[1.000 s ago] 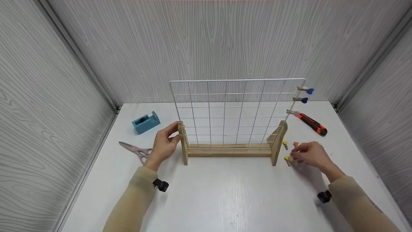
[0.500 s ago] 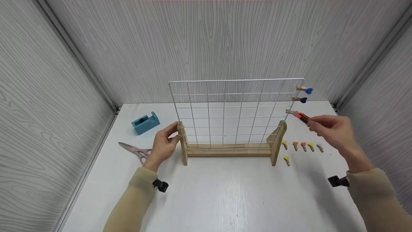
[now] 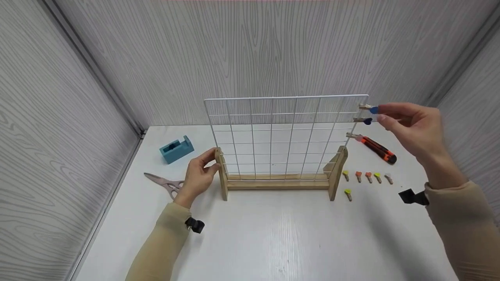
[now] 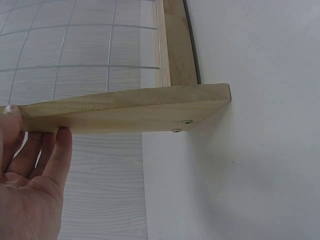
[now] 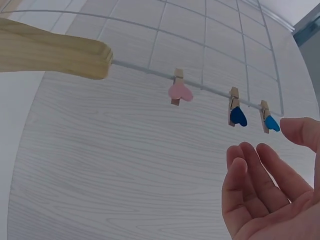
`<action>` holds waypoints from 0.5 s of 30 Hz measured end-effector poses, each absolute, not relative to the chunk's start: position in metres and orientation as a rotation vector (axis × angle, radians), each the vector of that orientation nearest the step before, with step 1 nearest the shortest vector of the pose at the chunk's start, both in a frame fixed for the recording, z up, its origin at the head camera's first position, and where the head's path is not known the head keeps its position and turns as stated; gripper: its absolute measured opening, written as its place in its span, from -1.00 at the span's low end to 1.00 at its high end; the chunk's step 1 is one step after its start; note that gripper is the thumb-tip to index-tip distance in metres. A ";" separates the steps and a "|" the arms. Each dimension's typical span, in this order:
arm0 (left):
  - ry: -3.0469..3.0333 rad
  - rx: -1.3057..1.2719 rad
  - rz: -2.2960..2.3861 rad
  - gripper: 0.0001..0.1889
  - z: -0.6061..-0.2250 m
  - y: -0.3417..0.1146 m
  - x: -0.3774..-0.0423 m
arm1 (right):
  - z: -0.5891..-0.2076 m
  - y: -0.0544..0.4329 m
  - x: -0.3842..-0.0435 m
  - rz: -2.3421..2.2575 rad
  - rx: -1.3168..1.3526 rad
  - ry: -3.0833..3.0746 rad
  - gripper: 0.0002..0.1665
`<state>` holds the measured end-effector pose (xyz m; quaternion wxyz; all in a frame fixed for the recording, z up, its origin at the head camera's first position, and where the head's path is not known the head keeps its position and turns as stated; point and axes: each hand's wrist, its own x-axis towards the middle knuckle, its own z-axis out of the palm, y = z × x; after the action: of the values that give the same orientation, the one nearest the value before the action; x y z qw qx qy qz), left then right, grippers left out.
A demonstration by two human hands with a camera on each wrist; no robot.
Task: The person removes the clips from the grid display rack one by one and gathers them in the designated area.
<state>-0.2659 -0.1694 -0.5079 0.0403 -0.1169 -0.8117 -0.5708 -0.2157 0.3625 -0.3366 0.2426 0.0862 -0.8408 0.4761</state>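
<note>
My left hand (image 3: pixel 201 173) holds the left wooden upright (image 4: pixel 125 110) of a stand that carries a white wire grid panel (image 3: pixel 273 96). In the left wrist view its fingertips lie on the wood's outer face. On the panel's right edge are three small wooden clothespins with hearts: a light blue heart clothespin (image 5: pixel 267 120) at the top, a dark blue one (image 5: pixel 235 110), and a pink one (image 5: pixel 179 90) lower down. My right hand (image 3: pixel 418 125) is beside the top clothespin; the right wrist view shows its thumb and fingers spread, with nothing between them.
Several small clothespins (image 3: pixel 368 176) with yellow, orange and pale tops lie right of the stand. Behind them is an orange and black utility knife (image 3: pixel 379 150). On the left are a teal tape dispenser (image 3: pixel 176 150) and scissors (image 3: pixel 162 180).
My right hand has risen from the clothespins on the table, past the utility knife, to the top clothespin on the panel. My left hand has kept its hold on the upright.
</note>
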 end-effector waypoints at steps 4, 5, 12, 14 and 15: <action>-2.493 -0.363 -1.751 -0.39 -0.509 -0.169 -0.266 | -0.333 0.354 -0.221 1.311 0.255 -2.256 -0.73; -2.492 -0.363 -1.756 -0.39 -0.509 -0.169 -0.266 | -0.333 0.352 -0.222 1.321 0.261 -2.241 -0.74; -2.510 -0.353 -1.747 -0.38 -0.509 -0.169 -0.267 | -0.340 0.349 -0.227 1.431 0.226 -2.155 -0.77; -2.504 -0.362 -1.748 -0.39 -0.508 -0.169 -0.267 | -0.343 0.349 -0.228 1.462 0.213 -2.140 -0.76; -2.502 -0.364 -1.748 -0.39 -0.508 -0.169 -0.266 | -0.344 0.349 -0.229 1.493 0.211 -2.121 -0.76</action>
<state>-0.2665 -0.1695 -0.5079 0.0338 -0.1184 -0.8134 -0.5685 -0.2289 0.3490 -0.3441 0.2662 0.0781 -0.7857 0.5530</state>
